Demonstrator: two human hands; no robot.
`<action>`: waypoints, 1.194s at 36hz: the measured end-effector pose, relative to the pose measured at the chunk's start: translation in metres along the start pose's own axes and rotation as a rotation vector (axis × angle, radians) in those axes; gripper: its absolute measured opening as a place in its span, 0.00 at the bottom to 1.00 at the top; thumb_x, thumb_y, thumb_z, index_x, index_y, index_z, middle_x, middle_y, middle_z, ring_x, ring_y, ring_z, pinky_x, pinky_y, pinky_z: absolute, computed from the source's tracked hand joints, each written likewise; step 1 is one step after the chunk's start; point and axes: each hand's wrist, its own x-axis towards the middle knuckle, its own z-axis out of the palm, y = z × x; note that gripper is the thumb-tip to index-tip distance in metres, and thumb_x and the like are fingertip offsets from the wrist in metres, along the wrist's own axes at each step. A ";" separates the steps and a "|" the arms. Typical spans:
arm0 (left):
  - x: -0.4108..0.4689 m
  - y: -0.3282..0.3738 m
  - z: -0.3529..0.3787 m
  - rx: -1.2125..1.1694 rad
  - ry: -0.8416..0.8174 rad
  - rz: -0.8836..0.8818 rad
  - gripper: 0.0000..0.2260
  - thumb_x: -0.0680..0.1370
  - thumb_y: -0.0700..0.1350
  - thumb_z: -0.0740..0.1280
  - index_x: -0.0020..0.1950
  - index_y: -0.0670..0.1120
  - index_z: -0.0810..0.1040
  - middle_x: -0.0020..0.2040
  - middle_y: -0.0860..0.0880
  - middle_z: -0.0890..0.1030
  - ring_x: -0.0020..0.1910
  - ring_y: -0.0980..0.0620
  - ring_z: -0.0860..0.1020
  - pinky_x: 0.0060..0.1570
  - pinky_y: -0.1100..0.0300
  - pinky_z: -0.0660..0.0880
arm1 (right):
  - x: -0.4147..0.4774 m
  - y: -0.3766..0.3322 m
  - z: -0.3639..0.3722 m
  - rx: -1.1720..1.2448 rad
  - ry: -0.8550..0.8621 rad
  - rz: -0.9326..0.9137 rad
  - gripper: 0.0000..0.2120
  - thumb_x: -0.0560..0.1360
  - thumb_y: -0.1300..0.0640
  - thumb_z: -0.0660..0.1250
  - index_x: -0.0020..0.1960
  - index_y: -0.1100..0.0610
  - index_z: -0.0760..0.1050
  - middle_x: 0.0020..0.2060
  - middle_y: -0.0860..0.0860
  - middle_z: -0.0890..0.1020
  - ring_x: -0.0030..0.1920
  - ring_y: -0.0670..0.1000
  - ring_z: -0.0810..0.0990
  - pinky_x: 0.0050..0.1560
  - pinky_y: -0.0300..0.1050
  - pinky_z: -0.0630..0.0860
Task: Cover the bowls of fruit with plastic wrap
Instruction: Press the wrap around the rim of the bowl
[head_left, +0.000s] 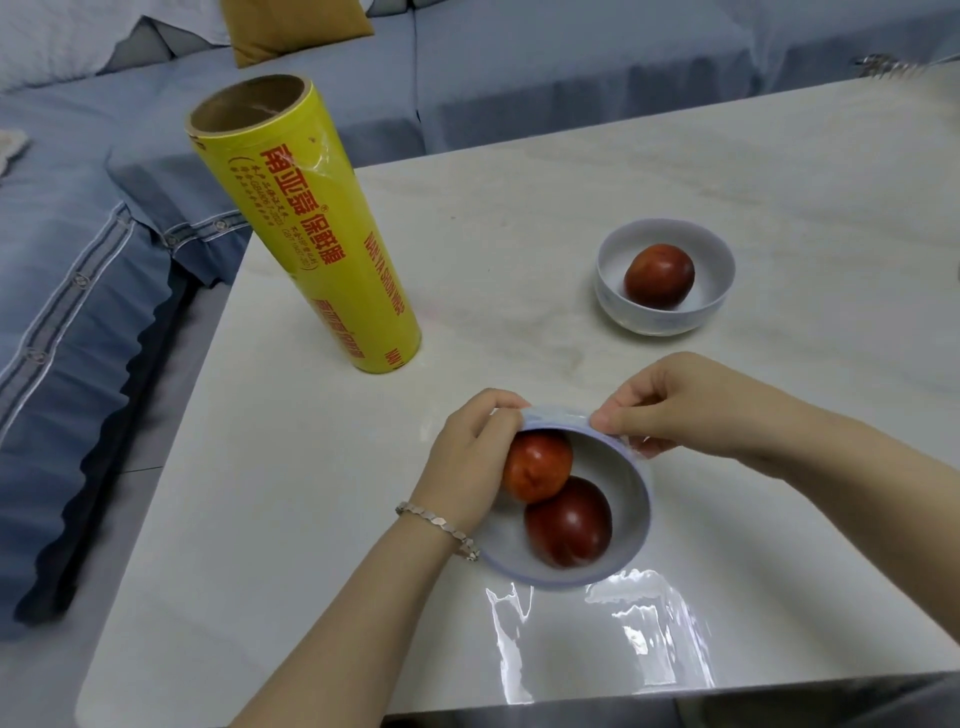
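Observation:
A white bowl (626, 499) near the table's front edge holds two red fruits (569, 522). A clear sheet of plastic wrap (613, 639) lies over it and trails onto the table toward me, glinting. My left hand (475, 457) pinches the wrap at the bowl's far-left rim. My right hand (691, 410) pinches it at the far-right rim, fingers curled over the edge. A second white bowl (610, 270) with one red fruit (658, 276) stands uncovered farther back on the right. The yellow roll of plastic wrap (306, 234) stands upright at the table's left.
The white marble table (519, 208) has its left edge beside a blue sofa (78, 260) with cushions. A shiny object (883, 66) sits at the far right corner.

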 end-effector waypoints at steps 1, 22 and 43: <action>-0.001 -0.001 0.001 -0.002 0.003 0.006 0.09 0.67 0.48 0.58 0.37 0.53 0.77 0.38 0.58 0.80 0.40 0.63 0.76 0.42 0.73 0.71 | 0.000 -0.002 0.000 -0.054 -0.020 -0.009 0.05 0.72 0.59 0.70 0.38 0.58 0.81 0.32 0.54 0.80 0.27 0.40 0.74 0.31 0.29 0.74; -0.006 -0.004 0.006 0.088 0.042 0.028 0.20 0.65 0.56 0.55 0.39 0.44 0.80 0.38 0.46 0.80 0.39 0.53 0.74 0.43 0.59 0.73 | 0.027 -0.025 -0.011 -0.063 -0.280 0.268 0.16 0.68 0.46 0.71 0.27 0.54 0.76 0.21 0.47 0.69 0.26 0.45 0.65 0.31 0.35 0.63; -0.003 -0.007 0.002 0.094 0.114 0.031 0.21 0.64 0.56 0.55 0.40 0.45 0.80 0.41 0.45 0.82 0.47 0.45 0.78 0.48 0.54 0.75 | 0.044 0.001 0.029 0.017 0.171 -0.049 0.13 0.73 0.53 0.69 0.32 0.56 0.73 0.24 0.47 0.71 0.23 0.41 0.68 0.26 0.29 0.65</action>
